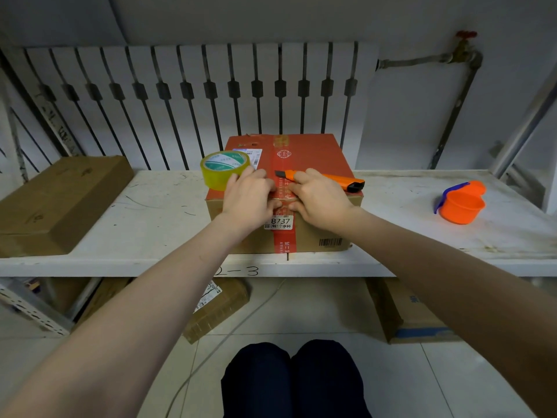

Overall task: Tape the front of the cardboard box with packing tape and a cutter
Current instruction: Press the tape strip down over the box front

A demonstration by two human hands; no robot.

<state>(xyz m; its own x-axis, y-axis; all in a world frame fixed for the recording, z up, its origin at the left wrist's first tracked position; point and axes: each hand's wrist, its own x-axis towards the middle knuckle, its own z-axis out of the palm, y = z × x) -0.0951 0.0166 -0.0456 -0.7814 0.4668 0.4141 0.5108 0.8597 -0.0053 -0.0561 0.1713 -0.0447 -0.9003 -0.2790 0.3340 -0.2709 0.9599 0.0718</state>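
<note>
Cardboard box (316,227) looks stiff and light; left hand (248,202) and right hand (321,200) press flat, holding nothing, tape roll (224,170) at ten o'clock.

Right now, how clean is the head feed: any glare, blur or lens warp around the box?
Head view: dim, even light, no glare on the cardboard box; both hands, left hand and right hand, look sharp; wide-angle warp bends the radiator bars and shelf edges outward.

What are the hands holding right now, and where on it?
Neither hand grips a tool. The left hand and right hand press flat on the cardboard box at its top front edge; the tape roll and cutter lie on top.
</note>
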